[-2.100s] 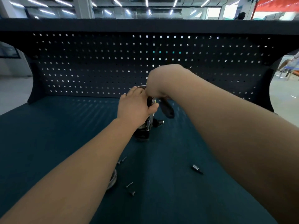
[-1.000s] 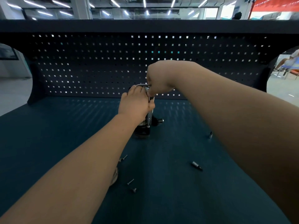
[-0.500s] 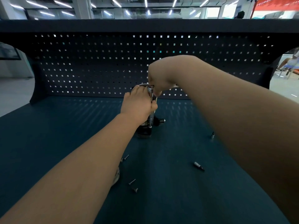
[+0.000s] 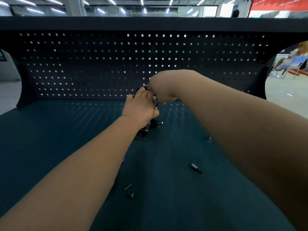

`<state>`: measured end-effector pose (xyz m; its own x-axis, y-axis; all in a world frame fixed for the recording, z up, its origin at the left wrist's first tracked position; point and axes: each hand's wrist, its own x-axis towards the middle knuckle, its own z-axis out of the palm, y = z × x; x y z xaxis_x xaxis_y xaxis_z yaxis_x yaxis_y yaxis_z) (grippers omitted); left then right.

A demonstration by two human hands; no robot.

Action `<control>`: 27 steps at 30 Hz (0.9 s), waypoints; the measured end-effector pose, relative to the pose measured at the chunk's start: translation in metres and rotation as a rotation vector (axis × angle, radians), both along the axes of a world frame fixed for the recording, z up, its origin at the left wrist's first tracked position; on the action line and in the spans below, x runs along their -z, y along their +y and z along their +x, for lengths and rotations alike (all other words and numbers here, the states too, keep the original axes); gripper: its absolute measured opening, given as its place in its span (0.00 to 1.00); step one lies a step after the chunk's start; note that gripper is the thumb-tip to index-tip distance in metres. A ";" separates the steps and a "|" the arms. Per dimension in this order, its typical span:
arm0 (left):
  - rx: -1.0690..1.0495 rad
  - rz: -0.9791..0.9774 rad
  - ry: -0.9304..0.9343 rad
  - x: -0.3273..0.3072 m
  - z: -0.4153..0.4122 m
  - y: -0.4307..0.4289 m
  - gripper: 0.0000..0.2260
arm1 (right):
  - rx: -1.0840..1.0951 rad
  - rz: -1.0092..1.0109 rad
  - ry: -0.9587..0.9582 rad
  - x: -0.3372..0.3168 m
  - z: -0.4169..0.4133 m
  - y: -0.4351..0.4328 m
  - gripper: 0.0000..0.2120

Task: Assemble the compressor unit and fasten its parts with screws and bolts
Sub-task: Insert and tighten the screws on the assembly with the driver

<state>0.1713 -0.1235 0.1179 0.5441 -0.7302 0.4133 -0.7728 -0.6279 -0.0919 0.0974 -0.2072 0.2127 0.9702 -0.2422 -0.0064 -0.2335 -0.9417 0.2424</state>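
Head: left hand (image 4: 139,106) clamps compressor unit (image 4: 155,123); right hand (image 4: 160,88) pinches its top fitting (image 4: 155,98). Stiff, likely heavy: grip the body.

Bright ceiling strip lights (image 4: 141,4) glare behind, the bench (image 4: 50,139) lies dim, and edges bow with wide-angle distortion.

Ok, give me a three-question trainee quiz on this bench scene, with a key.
1. True or false: the left hand holds the compressor unit.
2. Where does the loose bit lie? A) on the bench top B) on top of the unit C) in the left hand
3. Fill in: the right hand is at the unit's ____ end.
Key: 1 true; 2 A; 3 top.
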 end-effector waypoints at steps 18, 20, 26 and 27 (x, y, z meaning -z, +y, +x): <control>-0.117 -0.194 0.028 0.012 0.018 0.027 0.19 | -0.004 -0.033 -0.162 0.009 0.026 0.041 0.14; -0.111 -0.178 0.033 0.011 0.019 0.023 0.20 | -0.020 -0.041 -0.094 0.003 0.023 0.039 0.14; -0.140 -0.118 0.075 0.004 0.023 0.022 0.21 | -0.161 -0.151 -0.061 0.001 0.021 0.027 0.07; -0.149 -0.101 0.072 0.003 0.023 0.023 0.22 | -0.164 -0.135 -0.099 0.003 0.021 0.028 0.10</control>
